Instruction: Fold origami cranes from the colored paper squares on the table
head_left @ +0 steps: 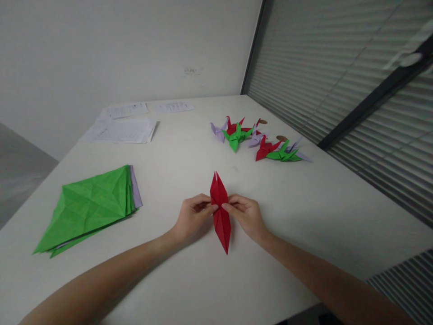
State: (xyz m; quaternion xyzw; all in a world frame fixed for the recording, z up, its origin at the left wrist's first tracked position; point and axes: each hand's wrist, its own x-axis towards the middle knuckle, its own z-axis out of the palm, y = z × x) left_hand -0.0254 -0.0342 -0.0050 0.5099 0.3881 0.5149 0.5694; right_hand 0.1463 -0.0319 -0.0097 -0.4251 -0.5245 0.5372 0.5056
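Note:
A red folded paper (222,225), long and diamond-shaped with a split upper tip, is held between my two hands above the white table. My left hand (196,212) pinches its left edge at the middle, thumb on top. On the opposite edge my right hand (246,214) grips it the same way, with the thumbs almost meeting at the centre. The fingers beneath the paper are partly hidden.
To the left lies a stack of creased green paper sheets (91,198) with a lilac sheet showing. Folded paper cranes (237,135) in red, green and lilac sit at the back right. Printed papers (122,131) lie at the back left. Window blinds (304,58) border the table's right side.

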